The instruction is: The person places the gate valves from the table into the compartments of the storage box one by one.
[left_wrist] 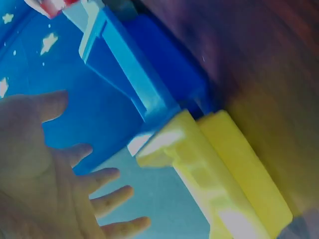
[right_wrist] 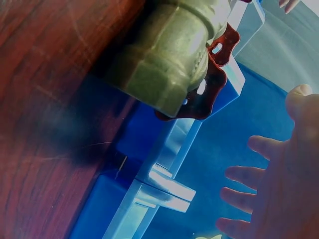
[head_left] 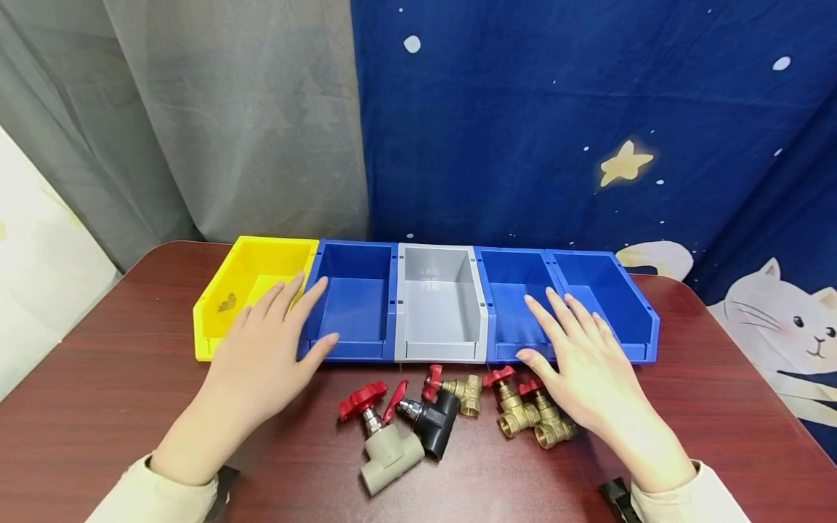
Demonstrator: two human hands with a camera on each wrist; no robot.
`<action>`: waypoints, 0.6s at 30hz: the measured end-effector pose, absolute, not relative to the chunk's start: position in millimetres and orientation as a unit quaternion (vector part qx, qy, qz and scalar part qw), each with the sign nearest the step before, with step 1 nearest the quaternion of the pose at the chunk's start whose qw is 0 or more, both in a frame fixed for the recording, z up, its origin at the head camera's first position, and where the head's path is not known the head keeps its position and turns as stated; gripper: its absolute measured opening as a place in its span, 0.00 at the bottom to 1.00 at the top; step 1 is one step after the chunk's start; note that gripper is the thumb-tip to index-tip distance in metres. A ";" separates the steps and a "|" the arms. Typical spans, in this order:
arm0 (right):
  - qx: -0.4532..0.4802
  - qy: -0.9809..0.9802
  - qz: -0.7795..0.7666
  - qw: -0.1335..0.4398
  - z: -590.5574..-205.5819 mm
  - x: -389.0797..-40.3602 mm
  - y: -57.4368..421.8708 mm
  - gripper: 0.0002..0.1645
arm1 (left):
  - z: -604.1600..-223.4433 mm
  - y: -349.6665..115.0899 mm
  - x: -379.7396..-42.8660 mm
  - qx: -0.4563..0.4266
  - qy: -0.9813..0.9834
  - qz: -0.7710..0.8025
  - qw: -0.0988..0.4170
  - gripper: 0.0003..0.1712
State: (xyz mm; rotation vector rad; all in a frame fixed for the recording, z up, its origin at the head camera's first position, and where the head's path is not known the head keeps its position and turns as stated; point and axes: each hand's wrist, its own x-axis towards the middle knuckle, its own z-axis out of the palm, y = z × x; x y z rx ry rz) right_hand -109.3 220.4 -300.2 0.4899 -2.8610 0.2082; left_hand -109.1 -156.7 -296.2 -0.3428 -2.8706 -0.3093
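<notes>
My left hand (head_left: 264, 356), fingers spread and holding nothing, hovers before the yellow bin (head_left: 216, 319) and the blue bin (head_left: 356, 309) beside it. On the other side, my right hand (head_left: 585, 356) is spread the same way, its fingertips overlapping the two right-hand blue bins in the head view. Between the hands lie a grey valve (head_left: 390, 457) and a black valve (head_left: 437, 425), both with red handwheels. A brass valve (head_left: 469, 396) lies behind the black one. Two more brass valves, one at the left (head_left: 519, 416) and one partly beneath my right hand (head_left: 552, 428), have red handwheels too.
Five bins stand side by side along the back of the brown table (head_left: 131, 407), with a grey bin (head_left: 439, 309) in the middle. Behind them hang a grey curtain (head_left: 248, 116) and a blue curtain (head_left: 523, 123) with stars and a cat.
</notes>
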 end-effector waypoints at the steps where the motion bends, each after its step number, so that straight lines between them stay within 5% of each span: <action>1: 0.167 -0.977 0.072 0.115 -300.1 -109.2 220.3 0.42 | -295.4 -159.6 -110.4 -0.119 -0.980 -0.105 0.118 0.44; 18: 0.169 -0.976 0.079 0.113 -298.5 -108.0 218.7 0.40 | -283.9 -199.9 -122.3 -0.081 -0.991 -0.103 0.039 0.36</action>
